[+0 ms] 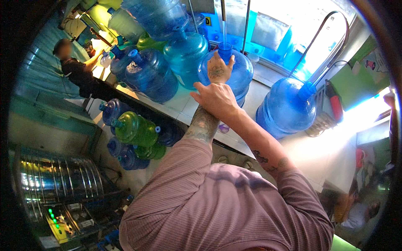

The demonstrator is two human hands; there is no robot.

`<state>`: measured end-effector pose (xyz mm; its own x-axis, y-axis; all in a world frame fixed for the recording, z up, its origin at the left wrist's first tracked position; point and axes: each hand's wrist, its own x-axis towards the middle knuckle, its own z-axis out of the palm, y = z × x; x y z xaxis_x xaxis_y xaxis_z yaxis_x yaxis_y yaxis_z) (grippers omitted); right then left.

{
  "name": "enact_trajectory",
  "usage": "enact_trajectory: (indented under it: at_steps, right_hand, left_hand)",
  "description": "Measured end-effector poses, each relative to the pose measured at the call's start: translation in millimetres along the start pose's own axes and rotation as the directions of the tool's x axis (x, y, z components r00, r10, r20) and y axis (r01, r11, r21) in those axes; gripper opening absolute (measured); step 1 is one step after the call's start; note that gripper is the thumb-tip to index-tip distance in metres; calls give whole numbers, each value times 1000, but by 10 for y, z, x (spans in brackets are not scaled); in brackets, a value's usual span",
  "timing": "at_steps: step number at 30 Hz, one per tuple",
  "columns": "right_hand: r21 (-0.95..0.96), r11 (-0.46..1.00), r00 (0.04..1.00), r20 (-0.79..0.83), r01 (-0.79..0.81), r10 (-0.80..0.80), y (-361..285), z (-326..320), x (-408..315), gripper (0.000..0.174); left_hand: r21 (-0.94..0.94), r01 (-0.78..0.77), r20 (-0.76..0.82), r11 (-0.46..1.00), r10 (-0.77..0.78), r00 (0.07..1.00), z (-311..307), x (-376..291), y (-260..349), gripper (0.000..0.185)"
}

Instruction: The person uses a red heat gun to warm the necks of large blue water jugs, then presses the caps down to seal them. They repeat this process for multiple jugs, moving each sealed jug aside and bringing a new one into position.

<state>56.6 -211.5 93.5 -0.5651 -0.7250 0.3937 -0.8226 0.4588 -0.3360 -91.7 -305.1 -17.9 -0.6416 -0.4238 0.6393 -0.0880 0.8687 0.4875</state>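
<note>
My left hand (219, 69) is above the shoulder of a large blue water jug (243, 73), close to its neck, with thumb and forefinger spread. Whether it touches the plastic is hard to tell. Into the jug's open mouth (225, 47) reaches a narrow filling tube (224, 28). Across my left wrist lies my right hand (216, 98), some of its digits apart and no object visible in it. To the right, a second blue jug (284, 106) leans with its neck (306, 90) beneath a curved metal tube (340, 22).
More blue jugs (150, 75) and a teal jug (187, 56) crowd the counter (188, 108) at left. Below it are green jugs (135, 127) and blue ones. A red-handled tool (335, 106) is at right. Another person (77, 70) stands at far left.
</note>
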Motion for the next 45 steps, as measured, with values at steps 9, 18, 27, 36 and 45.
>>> enact_trajectory:
  at_steps: [9,18,27,36,45]
  right_hand:
    - [21,999,992,-119,34,-31,-8,2,6,29]
    - [14,998,980,-191,58,-54,34,50,1,32]
    - [19,999,998,48,-38,37,41,9,16,32]
    - [14,1000,999,-49,-18,18,69,84,11,30]
    - [128,992,981,-193,20,5,147,199,0,32]
  left_hand:
    - [-39,2,23,999,-1,1000,-37,-8,17,73]
    - [-24,15,44,1000,-13,999,-55,-9,28,80]
    - [-6,10,42,1000,-10,999,-79,-5,46,82]
    - [-6,17,46,1000,-17,999,-65,6,22,76]
    - [27,10,120,1000,-14,993,-115,18,71,84]
